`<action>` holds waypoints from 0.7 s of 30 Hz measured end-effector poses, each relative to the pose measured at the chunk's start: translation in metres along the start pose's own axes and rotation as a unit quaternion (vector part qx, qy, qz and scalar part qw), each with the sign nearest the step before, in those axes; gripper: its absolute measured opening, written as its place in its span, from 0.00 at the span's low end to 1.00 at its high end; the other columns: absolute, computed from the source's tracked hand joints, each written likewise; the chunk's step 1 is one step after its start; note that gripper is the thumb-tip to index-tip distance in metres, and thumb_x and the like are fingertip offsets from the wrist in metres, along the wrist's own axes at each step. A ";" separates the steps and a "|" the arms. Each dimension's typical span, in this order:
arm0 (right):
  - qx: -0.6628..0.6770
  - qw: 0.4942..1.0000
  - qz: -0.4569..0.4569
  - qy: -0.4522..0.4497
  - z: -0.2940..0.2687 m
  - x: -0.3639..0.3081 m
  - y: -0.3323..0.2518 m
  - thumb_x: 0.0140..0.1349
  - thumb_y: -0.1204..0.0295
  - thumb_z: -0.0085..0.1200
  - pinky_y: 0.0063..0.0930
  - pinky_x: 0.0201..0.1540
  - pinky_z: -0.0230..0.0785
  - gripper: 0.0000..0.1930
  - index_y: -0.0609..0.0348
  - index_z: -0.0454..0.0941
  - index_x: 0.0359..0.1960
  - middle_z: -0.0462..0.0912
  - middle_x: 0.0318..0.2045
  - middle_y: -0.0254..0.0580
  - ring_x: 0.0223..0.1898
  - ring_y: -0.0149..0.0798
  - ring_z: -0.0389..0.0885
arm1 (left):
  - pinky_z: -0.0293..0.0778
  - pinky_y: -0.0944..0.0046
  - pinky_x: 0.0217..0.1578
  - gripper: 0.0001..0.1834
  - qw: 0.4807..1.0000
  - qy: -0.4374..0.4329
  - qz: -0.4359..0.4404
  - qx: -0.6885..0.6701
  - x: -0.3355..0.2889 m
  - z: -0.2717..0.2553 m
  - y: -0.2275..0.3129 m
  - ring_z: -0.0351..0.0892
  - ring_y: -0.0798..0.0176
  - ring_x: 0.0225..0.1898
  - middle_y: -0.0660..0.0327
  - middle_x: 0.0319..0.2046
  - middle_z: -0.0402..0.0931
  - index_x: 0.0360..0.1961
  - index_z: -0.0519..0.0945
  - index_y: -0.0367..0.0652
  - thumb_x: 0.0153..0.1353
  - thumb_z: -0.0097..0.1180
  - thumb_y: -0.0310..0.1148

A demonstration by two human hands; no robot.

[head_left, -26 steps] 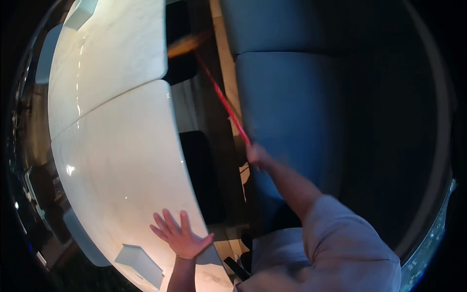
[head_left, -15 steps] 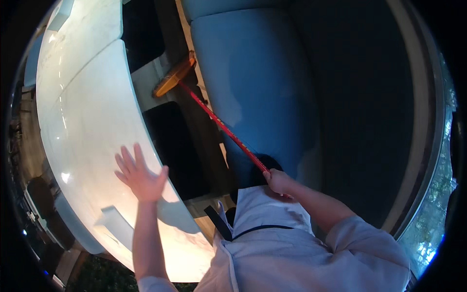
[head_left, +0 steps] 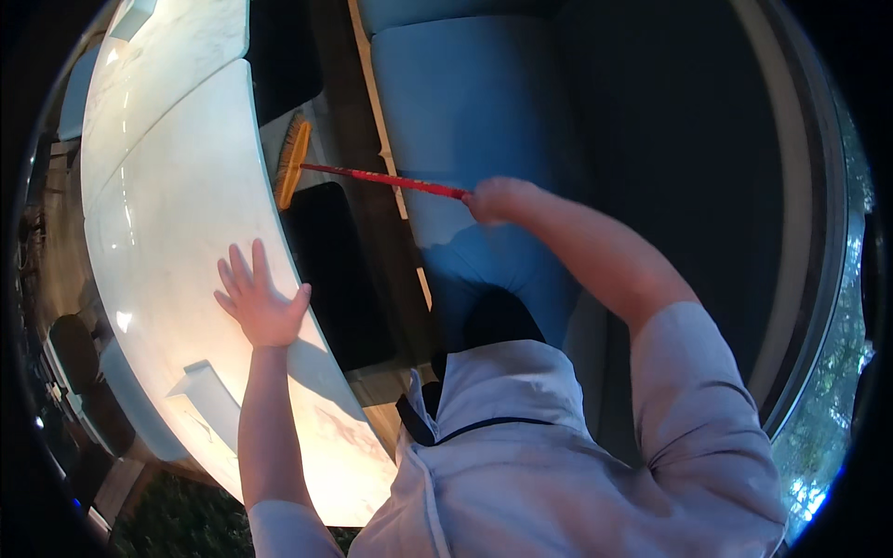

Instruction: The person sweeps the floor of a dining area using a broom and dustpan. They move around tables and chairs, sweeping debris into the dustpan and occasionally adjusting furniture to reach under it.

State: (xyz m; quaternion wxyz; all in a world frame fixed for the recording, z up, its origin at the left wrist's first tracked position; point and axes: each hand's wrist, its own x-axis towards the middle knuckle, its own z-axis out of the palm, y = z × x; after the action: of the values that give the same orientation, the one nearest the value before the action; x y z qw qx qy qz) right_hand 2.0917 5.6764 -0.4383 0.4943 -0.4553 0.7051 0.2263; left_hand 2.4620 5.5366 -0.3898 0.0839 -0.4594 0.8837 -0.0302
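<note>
My right hand (head_left: 502, 200) is closed round the upper end of a broom's red handle, above the blue bench seat. The broom (head_left: 294, 163) has an orange-yellow head with bristles, which is down in the gap between table and bench, close to the table's edge. Its handle runs nearly level across the picture from the head to my fist. My left hand (head_left: 263, 296) lies on the white marble-look table (head_left: 177, 232) with its fingers spread, near the edge on the bench side, holding nothing.
The blue padded bench (head_left: 465, 112) stands right of the gap, with a dark backrest (head_left: 688, 186) beyond it. A white box-like holder (head_left: 209, 400) sits on the table left of my forearm. Dark table bases (head_left: 330, 270) stand in the gap. Chairs (head_left: 139, 400) line the table's far side.
My right hand has moved forward and up in the picture with the broom. The broom head has swung left toward the table and turned more upright in view. My left hand stays spread on the table.
</note>
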 end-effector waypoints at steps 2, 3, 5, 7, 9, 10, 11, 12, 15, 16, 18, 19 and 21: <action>-0.079 0.997 -0.013 -0.008 -0.032 0.015 -0.001 0.72 0.69 0.40 0.42 0.50 0.74 0.18 0.57 0.76 0.59 0.81 0.50 0.47 0.51 0.49 0.79 | 0.40 0.24 0.66 0.53 1.000 -0.012 -0.003 0.010 -0.002 0.000 -0.002 0.38 0.42 0.76 0.53 0.75 0.43 0.74 0.52 0.64 0.49 0.65 0.57; -0.146 0.988 -0.040 -0.013 -0.045 0.013 0.004 0.72 0.68 0.41 0.41 0.50 0.74 0.19 0.57 0.75 0.60 0.81 0.51 0.47 0.51 0.49 0.79 | 0.40 0.24 0.66 0.53 1.000 -0.014 -0.006 0.004 -0.007 0.001 -0.005 0.38 0.41 0.76 0.53 0.75 0.43 0.74 0.53 0.64 0.48 0.65 0.57; -0.252 0.965 -0.063 -0.027 -0.074 -0.001 0.021 0.74 0.65 0.41 0.40 0.49 0.74 0.20 0.58 0.72 0.63 0.80 0.49 0.48 0.50 0.47 0.79 | 0.39 0.24 0.66 0.53 1.000 0.003 0.008 -0.021 -0.005 0.003 -0.008 0.37 0.41 0.76 0.53 0.75 0.43 0.73 0.54 0.64 0.47 0.65 0.57; -0.242 0.969 0.000 -0.045 -0.120 -0.046 0.012 0.76 0.60 0.38 0.38 0.46 0.75 0.23 0.59 0.67 0.66 0.80 0.45 0.50 0.47 0.45 0.80 | 0.37 0.25 0.67 0.52 0.999 -0.007 -0.010 -0.038 -0.007 0.003 -0.012 0.36 0.42 0.76 0.53 0.75 0.44 0.73 0.56 0.65 0.46 0.65 0.58; -0.161 0.978 0.126 -0.045 -0.155 -0.103 -0.014 0.77 0.55 0.32 0.39 0.40 0.76 0.26 0.58 0.63 0.68 0.79 0.41 0.50 0.40 0.43 0.81 | 0.36 0.24 0.66 0.53 0.999 -0.010 -0.015 -0.044 -0.009 0.006 -0.019 0.36 0.42 0.76 0.54 0.76 0.42 0.74 0.54 0.65 0.46 0.64 0.59; -0.133 0.972 0.190 -0.036 -0.161 -0.122 -0.018 0.77 0.54 0.29 0.39 0.37 0.77 0.27 0.58 0.62 0.69 0.78 0.40 0.51 0.36 0.42 0.82 | 0.36 0.24 0.66 0.54 0.999 -0.011 -0.013 -0.049 -0.010 0.007 -0.019 0.36 0.43 0.76 0.55 0.76 0.42 0.74 0.54 0.64 0.46 0.63 0.60; -0.157 0.968 0.195 -0.031 -0.164 -0.134 -0.021 0.77 0.53 0.29 0.37 0.34 0.77 0.28 0.59 0.66 0.65 0.78 0.35 0.50 0.32 0.41 0.81 | 0.35 0.24 0.66 0.53 0.998 -0.025 -0.018 -0.051 -0.008 0.007 -0.018 0.35 0.43 0.76 0.55 0.76 0.41 0.74 0.53 0.65 0.47 0.63 0.60; -0.183 0.962 0.199 -0.024 -0.167 -0.145 -0.026 0.76 0.51 0.28 0.35 0.32 0.78 0.28 0.61 0.70 0.61 0.78 0.31 0.49 0.28 0.40 0.81 | 0.35 0.24 0.66 0.53 0.998 -0.033 -0.024 -0.052 -0.008 0.006 -0.018 0.34 0.43 0.76 0.56 0.76 0.41 0.74 0.54 0.66 0.47 0.63 0.60; -0.198 0.959 0.201 0.009 -0.172 -0.161 -0.037 0.76 0.50 0.29 0.32 0.27 0.76 0.29 0.62 0.77 0.52 0.75 0.21 0.44 0.20 0.38 0.79 | 0.33 0.25 0.67 0.51 0.996 -0.044 -0.037 -0.062 -0.007 0.003 -0.019 0.35 0.44 0.76 0.56 0.76 0.42 0.73 0.55 0.66 0.49 0.65 0.58; -0.192 0.960 0.200 0.022 -0.174 -0.166 -0.040 0.76 0.51 0.30 0.32 0.25 0.75 0.29 0.62 0.79 0.49 0.74 0.19 0.42 0.17 0.37 0.78 | 0.33 0.26 0.67 0.51 0.996 -0.030 -0.039 -0.072 -0.006 0.002 -0.020 0.36 0.44 0.76 0.56 0.76 0.43 0.73 0.55 0.67 0.49 0.65 0.58; -0.142 0.966 0.209 0.055 -0.167 -0.176 -0.029 0.76 0.51 0.32 0.30 0.24 0.73 0.28 0.61 0.79 0.43 0.73 0.17 0.40 0.16 0.35 0.76 | 0.33 0.26 0.67 0.51 0.995 -0.016 -0.035 -0.089 -0.010 0.007 -0.022 0.37 0.45 0.76 0.56 0.75 0.44 0.73 0.56 0.67 0.49 0.65 0.57; -0.116 0.968 0.214 0.068 -0.159 -0.179 -0.027 0.76 0.51 0.32 0.29 0.23 0.71 0.27 0.61 0.80 0.40 0.72 0.16 0.38 0.16 0.34 0.75 | 0.35 0.26 0.67 0.47 0.994 0.019 -0.030 -0.105 -0.009 0.008 -0.023 0.41 0.44 0.75 0.55 0.74 0.49 0.71 0.61 0.63 0.49 0.65 0.55; -0.015 0.970 0.222 0.098 -0.128 -0.172 -0.032 0.75 0.51 0.34 0.28 0.21 0.69 0.27 0.60 0.79 0.35 0.70 0.15 0.35 0.14 0.32 0.72 | 0.38 0.28 0.68 0.43 0.988 0.059 -0.007 -0.143 -0.012 0.021 -0.033 0.44 0.44 0.74 0.55 0.72 0.52 0.68 0.64 0.59 0.50 0.64 0.52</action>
State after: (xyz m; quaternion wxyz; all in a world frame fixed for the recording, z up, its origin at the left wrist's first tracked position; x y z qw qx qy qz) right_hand 2.0732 5.6347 -0.2265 0.3529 -0.3149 0.8302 0.2952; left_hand 2.4991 5.5279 -0.4050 -0.0350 -0.4704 0.8790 0.0692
